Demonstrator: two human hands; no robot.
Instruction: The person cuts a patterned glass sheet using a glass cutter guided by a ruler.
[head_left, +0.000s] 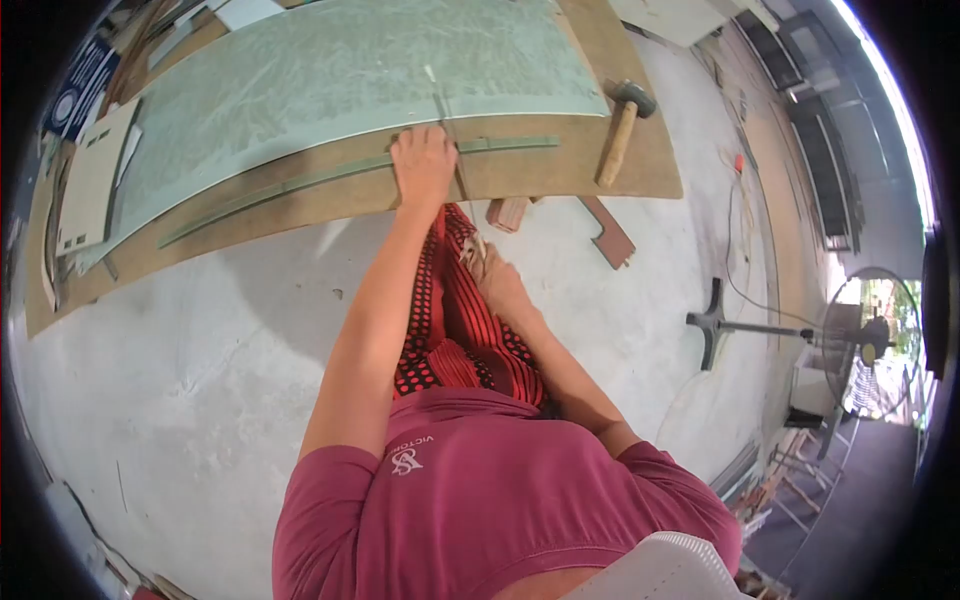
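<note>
My left hand point(425, 162) rests on a long, narrow green strip point(300, 183), fingers bent over it near the front edge of the brown board point(520, 175). Right beside those fingers runs a thin dark stick point(447, 125) with a white tip, pointing away from me. Low before my knees, my right hand point(500, 285) is closed around a pale, crumpled piece that looks like cloth point(474, 250). Behind the strip lies a large pale green sheet point(380, 70) with a streaky surface.
A hammer point(622, 140) with a wooden handle lies on the board's right. Below the edge are a reddish block point(508, 213) and a brown notched piece point(608, 235) on the floor. A cream panel point(98, 180) sits at left. A standing fan point(860, 345) is at right.
</note>
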